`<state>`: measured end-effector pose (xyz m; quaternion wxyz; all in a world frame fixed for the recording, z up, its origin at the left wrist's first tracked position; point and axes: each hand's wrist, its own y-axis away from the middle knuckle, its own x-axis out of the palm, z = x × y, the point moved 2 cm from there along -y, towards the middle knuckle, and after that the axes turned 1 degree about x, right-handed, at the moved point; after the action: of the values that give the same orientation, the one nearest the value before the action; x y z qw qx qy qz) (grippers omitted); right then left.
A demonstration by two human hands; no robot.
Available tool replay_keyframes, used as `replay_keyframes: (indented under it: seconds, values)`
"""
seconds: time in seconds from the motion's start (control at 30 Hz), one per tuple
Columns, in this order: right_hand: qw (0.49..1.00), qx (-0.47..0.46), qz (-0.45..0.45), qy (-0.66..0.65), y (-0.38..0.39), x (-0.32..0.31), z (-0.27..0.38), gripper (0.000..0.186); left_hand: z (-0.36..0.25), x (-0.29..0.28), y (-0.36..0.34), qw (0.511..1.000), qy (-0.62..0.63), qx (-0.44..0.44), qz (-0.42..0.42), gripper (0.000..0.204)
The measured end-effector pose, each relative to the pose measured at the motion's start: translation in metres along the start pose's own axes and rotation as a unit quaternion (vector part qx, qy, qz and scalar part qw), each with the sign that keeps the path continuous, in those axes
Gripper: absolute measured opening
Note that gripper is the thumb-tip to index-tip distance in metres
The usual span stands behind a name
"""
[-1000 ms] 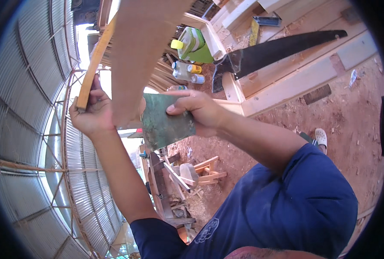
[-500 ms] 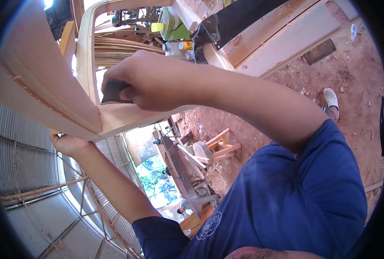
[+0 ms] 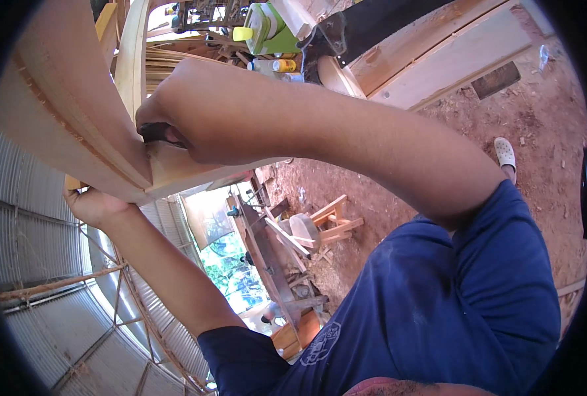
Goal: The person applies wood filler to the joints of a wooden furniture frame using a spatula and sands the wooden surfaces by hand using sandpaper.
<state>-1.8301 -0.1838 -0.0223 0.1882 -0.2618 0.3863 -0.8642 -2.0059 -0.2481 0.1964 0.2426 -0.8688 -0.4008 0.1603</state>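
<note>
At the left, the left hand (image 3: 100, 206) sits under the frame's (image 3: 85, 86) outer edge, its fingers curled about the end of a yellow strip (image 3: 73, 181), though part of the grip is hidden. The dark sheet (image 3: 153, 132) is at the frame's inner corner, apparently folded, in the right hand (image 3: 184, 109), whose fingers are closed on it like a fist. To rub that corner well, the sheet should probably be pressed flat to one face at a time, in short strokes along the grain, with the left hand steadying from below; a hard fold might score the wood. The left arm (image 3: 164, 270) slants up from below; the right arm (image 3: 366, 142) crosses from the right, knuckles up.
</note>
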Motion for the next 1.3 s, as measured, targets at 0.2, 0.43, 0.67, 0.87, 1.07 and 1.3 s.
replay_keyframes:
  seconds: [0.2,0.43,0.67,0.87,1.07,1.3]
  values:
    - [0.999,-0.021,0.026,-0.008,0.015,0.006,0.011,0.030,0.003,0.007,0.007,0.998,-0.052,0.037,-0.027,0.049]
    - [0.994,0.011,0.093,-0.057,0.032,0.001,0.016,0.032,0.004,0.009,0.006,1.000,-0.009,0.024,-0.001,0.049]
    - [0.999,0.050,-0.004,0.008,0.009,-0.003,-0.010,0.024,0.002,-0.003,-0.003,0.995,-0.074,0.059,-0.019,0.043]
    - [1.000,0.028,0.005,0.002,-0.002,0.005,-0.004,0.023,-0.003,-0.004,-0.005,0.996,-0.070,0.034,-0.030,0.039]
    - [0.999,0.018,-0.003,0.034,0.004,0.007,0.008,0.028,0.001,0.001,0.004,0.996,-0.067,0.047,-0.017,0.044]
    - [0.997,0.024,0.071,-0.015,0.030,-0.001,0.021,0.019,-0.002,0.000,0.000,0.996,-0.065,0.052,0.014,0.049]
